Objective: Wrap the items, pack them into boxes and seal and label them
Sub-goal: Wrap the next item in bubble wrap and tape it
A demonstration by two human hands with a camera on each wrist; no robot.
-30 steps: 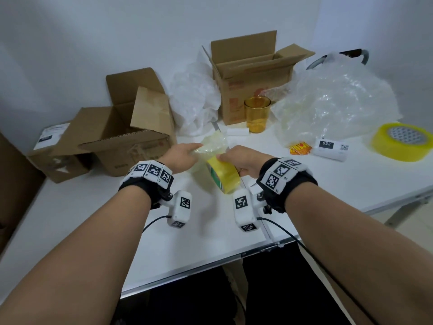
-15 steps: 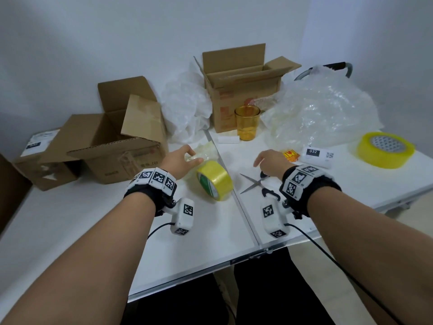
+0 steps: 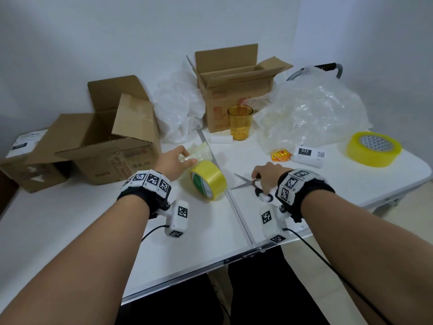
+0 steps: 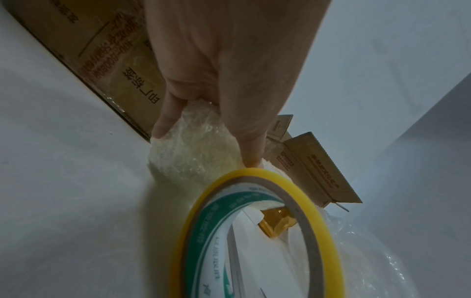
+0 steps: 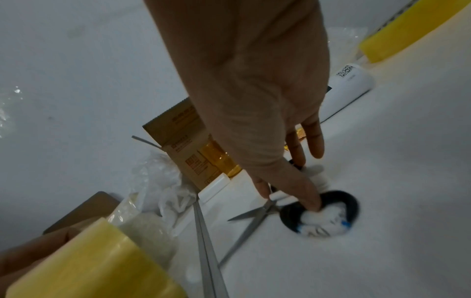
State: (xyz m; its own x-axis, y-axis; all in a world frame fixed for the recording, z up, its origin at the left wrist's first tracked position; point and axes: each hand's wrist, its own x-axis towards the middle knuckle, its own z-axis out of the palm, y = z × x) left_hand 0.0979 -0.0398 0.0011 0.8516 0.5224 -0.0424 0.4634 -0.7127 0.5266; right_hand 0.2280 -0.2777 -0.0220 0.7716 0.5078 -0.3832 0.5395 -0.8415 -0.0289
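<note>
Left hand (image 3: 172, 161): fingers curled around wrapped bundle (image 3: 198, 152) on table (image 3: 70, 221), beside tape roll (image 3: 207, 179).
Right hand (image 3: 267, 175): thumb in scissors (image 3: 244, 182) handle loop, fingers reaching the other; blades apart.

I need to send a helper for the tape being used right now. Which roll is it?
On the white table, look near the centre seam, just in front of the left hand. The yellow tape roll there stands on edge with a green-and-white core; the other tape roll lies flat at the far right.
</note>
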